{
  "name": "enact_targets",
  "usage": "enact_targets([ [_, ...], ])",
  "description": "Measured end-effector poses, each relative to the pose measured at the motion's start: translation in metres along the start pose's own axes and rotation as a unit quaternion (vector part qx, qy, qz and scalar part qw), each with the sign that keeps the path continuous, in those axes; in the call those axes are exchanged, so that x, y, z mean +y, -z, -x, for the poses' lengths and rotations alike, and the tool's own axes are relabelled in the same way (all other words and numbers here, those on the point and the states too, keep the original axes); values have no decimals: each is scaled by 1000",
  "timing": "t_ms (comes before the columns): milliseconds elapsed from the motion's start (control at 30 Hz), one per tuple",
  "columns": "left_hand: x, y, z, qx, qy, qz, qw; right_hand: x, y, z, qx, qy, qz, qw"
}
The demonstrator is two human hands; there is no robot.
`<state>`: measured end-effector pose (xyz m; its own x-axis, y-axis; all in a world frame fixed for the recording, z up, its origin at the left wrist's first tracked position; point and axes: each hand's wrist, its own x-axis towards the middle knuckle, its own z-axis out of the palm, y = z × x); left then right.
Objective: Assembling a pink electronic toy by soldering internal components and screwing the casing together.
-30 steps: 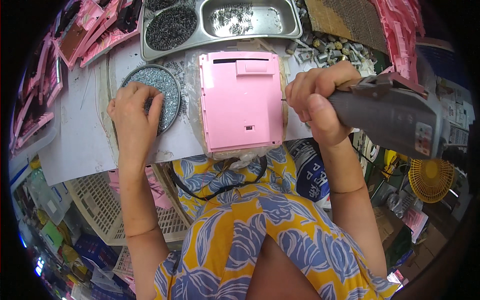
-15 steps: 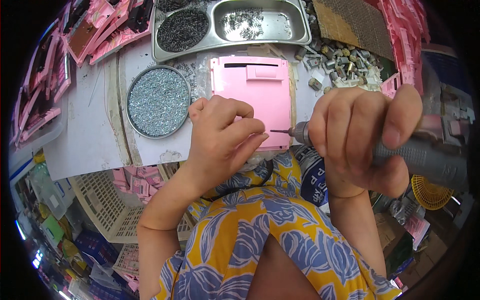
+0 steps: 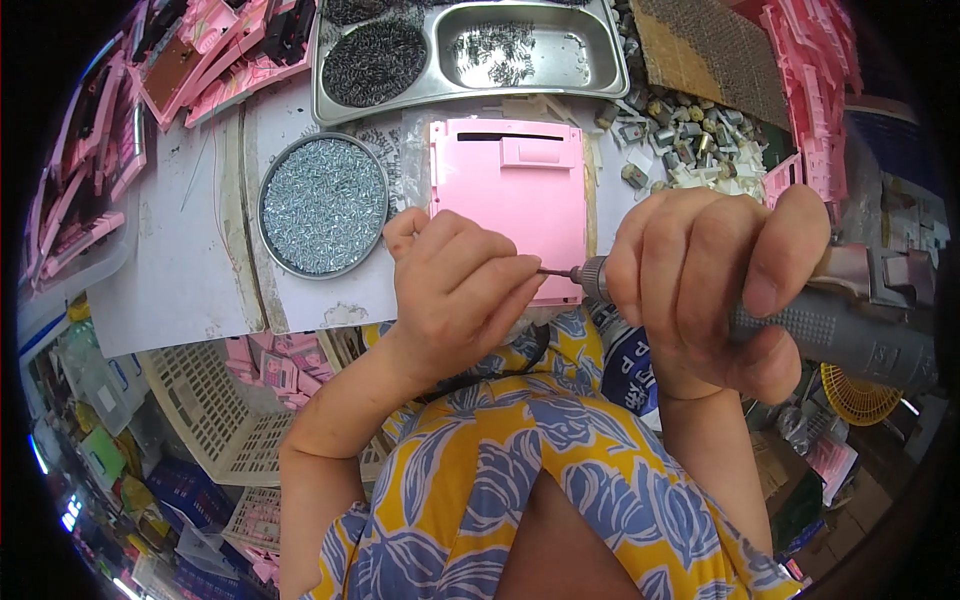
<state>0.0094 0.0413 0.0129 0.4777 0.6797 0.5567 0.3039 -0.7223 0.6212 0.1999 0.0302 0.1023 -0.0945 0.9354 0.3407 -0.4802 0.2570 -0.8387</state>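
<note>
The flat rectangular pink plastic casing (image 3: 510, 205) lies mid-scene at the near edge of the white surface (image 3: 180, 290). Over its near part, the left hand (image 3: 450, 285) pinches its fingertips together at the bit of a grey electric screwdriver (image 3: 845, 335), anything between them hidden, while the right hand (image 3: 700, 290) grips the screwdriver's body. Left sits a round dish (image 3: 261, 205) of silvery screws (image 3: 322, 205); beyond, a compartmented steel tray (image 3: 433, 50).

Screws (image 3: 322, 206) in dish (image 3: 262, 215) (left of panel (image 3: 508, 205))
</note>
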Motion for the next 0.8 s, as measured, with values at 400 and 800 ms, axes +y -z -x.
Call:
enact_targets([
  [400, -69, 71, 15, -112, 181, -304, 929, 43, 93, -47, 11, 104, 104, 989],
  [800, -103, 79, 17, -52, 224, -274, 934, 62, 89, -57, -35, 32, 145, 988],
])
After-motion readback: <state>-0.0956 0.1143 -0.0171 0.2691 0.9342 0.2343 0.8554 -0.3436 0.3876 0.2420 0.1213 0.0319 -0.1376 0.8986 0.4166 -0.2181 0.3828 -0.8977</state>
